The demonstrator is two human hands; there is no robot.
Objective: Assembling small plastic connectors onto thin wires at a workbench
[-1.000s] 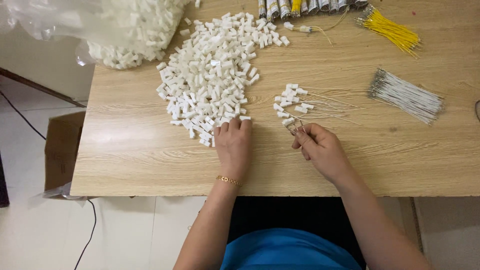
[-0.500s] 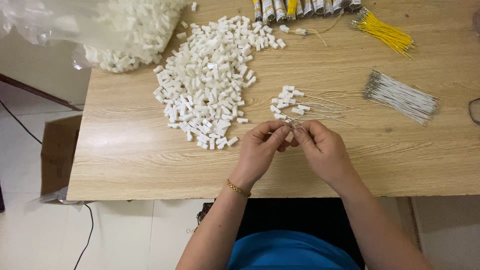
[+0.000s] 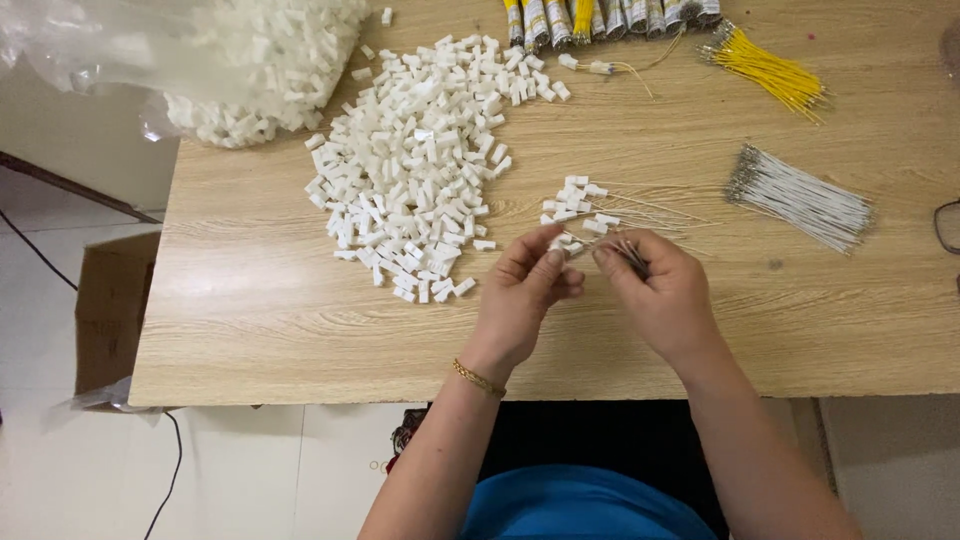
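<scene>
Two hands meet over the front middle of the wooden counter. The left hand has its fingers curled in, with thumb and forefinger pinched on one small white plastic piece at its fingertips. The right hand is closed loosely around a few thin white wires, whose ends stick out toward the left hand; the piece and the wire ends sit just beside each other between the two hands, though whether they touch cannot be told. Just beyond the fingertips lies a small cluster of about a dozen white pieces with wires attached, the wires trailing right. To the left of that spreads one large heap of loose white pieces, far too many to count, and at the back left corner stands one clear plastic bag full of the same pieces, hanging over the counter's edge. On the right lie one bundle of white wires and, behind it, one bundle of yellow wires. A row of rolled bundles lines the back edge. The counter's front strip and left front area are bare wood, and both hands stay near the front edge. A cardboard box sits on the floor to the left.
</scene>
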